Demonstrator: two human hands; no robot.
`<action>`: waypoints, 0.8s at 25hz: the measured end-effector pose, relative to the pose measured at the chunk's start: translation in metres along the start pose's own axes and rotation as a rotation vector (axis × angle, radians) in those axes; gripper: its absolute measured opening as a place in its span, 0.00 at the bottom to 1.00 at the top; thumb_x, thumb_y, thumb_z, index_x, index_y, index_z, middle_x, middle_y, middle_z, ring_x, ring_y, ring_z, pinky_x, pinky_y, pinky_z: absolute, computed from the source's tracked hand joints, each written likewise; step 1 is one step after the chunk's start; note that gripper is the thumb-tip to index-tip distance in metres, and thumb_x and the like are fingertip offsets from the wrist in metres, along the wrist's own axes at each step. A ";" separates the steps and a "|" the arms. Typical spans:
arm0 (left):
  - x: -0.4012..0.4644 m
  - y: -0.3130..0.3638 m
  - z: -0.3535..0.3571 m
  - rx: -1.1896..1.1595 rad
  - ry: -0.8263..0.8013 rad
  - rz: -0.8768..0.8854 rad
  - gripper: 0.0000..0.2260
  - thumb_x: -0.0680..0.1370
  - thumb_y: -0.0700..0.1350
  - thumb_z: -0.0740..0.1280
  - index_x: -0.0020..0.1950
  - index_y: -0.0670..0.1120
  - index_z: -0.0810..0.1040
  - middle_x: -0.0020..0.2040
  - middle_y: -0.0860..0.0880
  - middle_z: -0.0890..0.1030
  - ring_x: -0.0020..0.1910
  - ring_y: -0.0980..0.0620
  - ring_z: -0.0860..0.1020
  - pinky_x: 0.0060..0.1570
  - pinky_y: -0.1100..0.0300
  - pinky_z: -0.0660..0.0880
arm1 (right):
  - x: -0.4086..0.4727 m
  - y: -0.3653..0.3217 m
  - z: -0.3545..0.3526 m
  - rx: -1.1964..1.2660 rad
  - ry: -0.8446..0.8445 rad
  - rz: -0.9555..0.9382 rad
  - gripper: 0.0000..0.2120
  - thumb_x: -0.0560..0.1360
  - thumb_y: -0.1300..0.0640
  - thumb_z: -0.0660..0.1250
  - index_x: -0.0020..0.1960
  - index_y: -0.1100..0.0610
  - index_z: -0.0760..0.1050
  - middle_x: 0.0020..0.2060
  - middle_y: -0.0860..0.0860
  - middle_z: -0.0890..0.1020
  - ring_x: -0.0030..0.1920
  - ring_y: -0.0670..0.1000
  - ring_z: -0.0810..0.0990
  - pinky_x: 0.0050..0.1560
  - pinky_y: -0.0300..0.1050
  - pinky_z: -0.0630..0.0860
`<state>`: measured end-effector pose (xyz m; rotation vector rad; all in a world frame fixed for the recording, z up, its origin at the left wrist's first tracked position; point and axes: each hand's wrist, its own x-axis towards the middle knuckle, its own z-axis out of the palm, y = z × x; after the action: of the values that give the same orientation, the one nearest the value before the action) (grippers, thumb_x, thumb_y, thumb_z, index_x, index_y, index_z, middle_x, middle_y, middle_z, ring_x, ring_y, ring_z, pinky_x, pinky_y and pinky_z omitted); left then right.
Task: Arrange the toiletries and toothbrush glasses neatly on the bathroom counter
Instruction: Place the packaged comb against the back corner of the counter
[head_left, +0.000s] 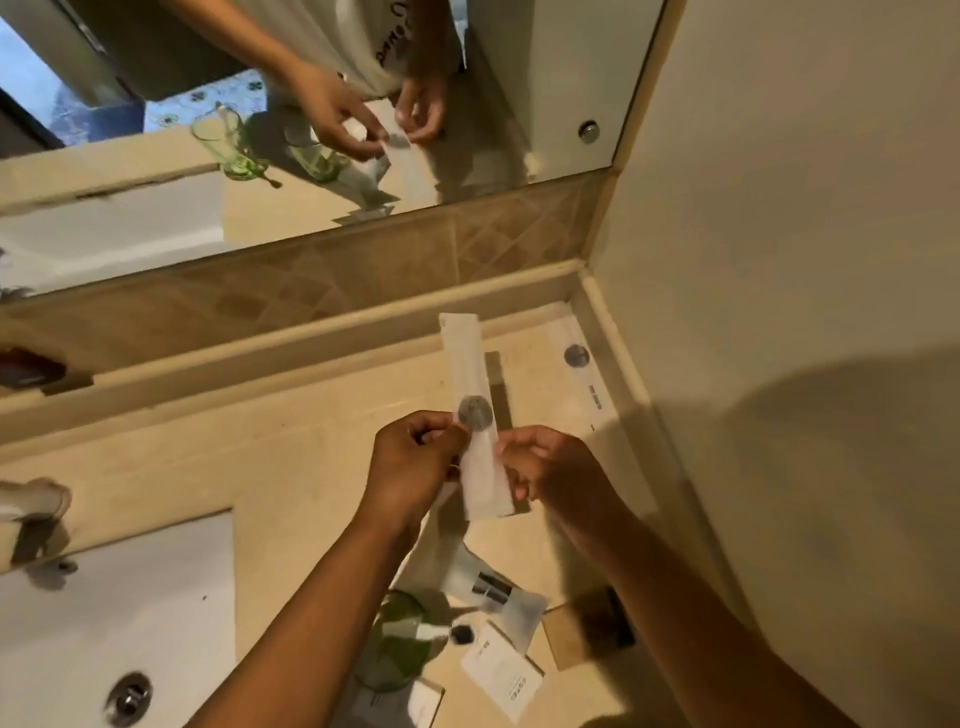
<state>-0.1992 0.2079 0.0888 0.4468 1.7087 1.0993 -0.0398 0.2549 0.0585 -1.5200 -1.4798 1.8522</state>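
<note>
- I am holding a long white sachet (475, 415) up over the counter (291, 457) with both hands – it is standing nearly upright, its top end well above my knuckles
- My left hand (413, 460) is pinching the sachet's left edge, fingers curled, just beside the round grey seal (475, 413) printed on it
- My right hand (545, 467) is pinching the right edge at about the same height, fingers curled in
- Below my left wrist a green glass (397, 644) is standing on the counter, partly hidden by my forearm
- Just right of that glass, under my hands, more white packets (501, 670) and a brown card (576, 639) are lying loosely – some overlapping
- Left of my left arm the white sink (104, 623) is showing with its drain (129, 696)
- Above my hands the mirror (545, 78) is reflecting both hands and the glasses
</note>
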 end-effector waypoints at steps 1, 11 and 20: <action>0.017 -0.003 0.011 0.002 -0.008 -0.033 0.03 0.77 0.34 0.69 0.45 0.39 0.83 0.41 0.40 0.85 0.38 0.46 0.83 0.40 0.53 0.82 | 0.009 0.008 -0.005 -0.029 0.011 0.014 0.05 0.77 0.52 0.70 0.50 0.53 0.82 0.39 0.49 0.85 0.39 0.48 0.83 0.35 0.34 0.77; 0.135 -0.046 0.079 0.477 -0.074 0.006 0.06 0.72 0.44 0.75 0.37 0.46 0.82 0.34 0.49 0.84 0.35 0.50 0.82 0.41 0.52 0.81 | 0.074 0.054 -0.033 -0.348 0.378 0.071 0.09 0.78 0.51 0.70 0.57 0.51 0.79 0.48 0.46 0.86 0.49 0.47 0.84 0.52 0.45 0.81; 0.154 -0.068 0.052 1.170 -0.049 0.861 0.08 0.79 0.50 0.68 0.52 0.47 0.80 0.53 0.47 0.80 0.53 0.45 0.76 0.48 0.51 0.73 | 0.075 0.078 -0.022 -0.708 0.525 -0.228 0.18 0.74 0.56 0.74 0.61 0.53 0.75 0.59 0.52 0.77 0.58 0.52 0.79 0.58 0.47 0.81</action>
<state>-0.2046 0.3081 -0.0559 2.0446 2.0184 0.4594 -0.0232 0.2914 -0.0446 -1.8259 -2.0074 0.7197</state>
